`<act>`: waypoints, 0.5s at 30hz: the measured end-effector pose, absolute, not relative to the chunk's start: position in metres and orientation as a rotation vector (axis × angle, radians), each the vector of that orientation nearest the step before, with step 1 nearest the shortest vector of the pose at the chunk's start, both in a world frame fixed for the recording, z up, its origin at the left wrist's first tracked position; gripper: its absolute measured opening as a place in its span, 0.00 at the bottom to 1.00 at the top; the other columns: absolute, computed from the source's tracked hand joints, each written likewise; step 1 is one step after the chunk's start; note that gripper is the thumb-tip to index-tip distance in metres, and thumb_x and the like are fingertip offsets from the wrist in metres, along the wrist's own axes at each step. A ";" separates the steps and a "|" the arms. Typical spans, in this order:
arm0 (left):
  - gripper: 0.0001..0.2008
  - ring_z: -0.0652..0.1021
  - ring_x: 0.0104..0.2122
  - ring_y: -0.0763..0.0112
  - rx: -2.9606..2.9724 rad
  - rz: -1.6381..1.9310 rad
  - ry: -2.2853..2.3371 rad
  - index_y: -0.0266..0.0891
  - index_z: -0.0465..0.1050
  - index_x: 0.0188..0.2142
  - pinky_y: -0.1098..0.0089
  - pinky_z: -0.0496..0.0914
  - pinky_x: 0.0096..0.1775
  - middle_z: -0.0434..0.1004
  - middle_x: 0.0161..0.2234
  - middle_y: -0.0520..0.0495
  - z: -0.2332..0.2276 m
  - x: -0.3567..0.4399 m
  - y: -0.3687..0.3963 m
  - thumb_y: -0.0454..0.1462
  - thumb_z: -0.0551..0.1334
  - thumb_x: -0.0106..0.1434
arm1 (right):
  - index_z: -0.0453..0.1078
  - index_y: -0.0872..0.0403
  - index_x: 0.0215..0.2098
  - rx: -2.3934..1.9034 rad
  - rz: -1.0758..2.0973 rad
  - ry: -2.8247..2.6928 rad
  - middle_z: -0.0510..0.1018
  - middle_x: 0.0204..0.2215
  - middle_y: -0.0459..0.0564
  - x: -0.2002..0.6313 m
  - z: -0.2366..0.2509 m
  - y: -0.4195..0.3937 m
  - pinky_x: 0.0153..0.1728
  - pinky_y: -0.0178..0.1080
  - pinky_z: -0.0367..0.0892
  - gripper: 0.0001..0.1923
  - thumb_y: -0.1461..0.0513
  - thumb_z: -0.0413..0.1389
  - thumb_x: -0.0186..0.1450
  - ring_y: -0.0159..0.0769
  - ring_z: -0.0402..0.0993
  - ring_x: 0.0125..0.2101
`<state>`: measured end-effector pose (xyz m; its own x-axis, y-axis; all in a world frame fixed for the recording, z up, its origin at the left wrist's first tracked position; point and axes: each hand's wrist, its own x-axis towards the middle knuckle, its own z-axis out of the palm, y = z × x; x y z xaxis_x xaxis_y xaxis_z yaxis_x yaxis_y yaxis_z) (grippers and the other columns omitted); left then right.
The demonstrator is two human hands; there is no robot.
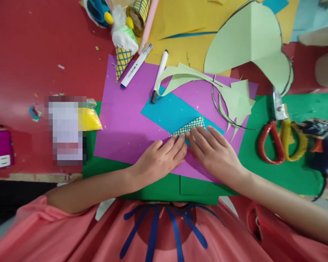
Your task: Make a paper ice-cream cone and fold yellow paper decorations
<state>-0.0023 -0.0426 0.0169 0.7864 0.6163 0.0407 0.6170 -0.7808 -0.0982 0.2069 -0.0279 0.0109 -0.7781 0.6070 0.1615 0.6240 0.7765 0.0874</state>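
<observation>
Red table — green paper, scissors, perhaps scraps

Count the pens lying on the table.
2. One pen with a printed barrel lies on the purple paper's top edge, beside the paper cone. The other pen, white with a dark tip, lies right of it. Clutter above may hide more.
</observation>
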 end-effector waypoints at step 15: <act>0.16 0.75 0.50 0.67 -2.899 0.022 -1.035 0.36 0.72 0.53 0.64 0.67 0.43 0.72 0.59 0.47 0.025 -0.016 -0.039 0.39 0.52 0.71 | 0.72 0.64 0.52 -1.039 -0.133 -2.818 0.79 0.50 0.59 0.209 0.010 -0.029 0.54 0.48 0.67 0.16 0.66 0.52 0.69 0.46 0.74 0.52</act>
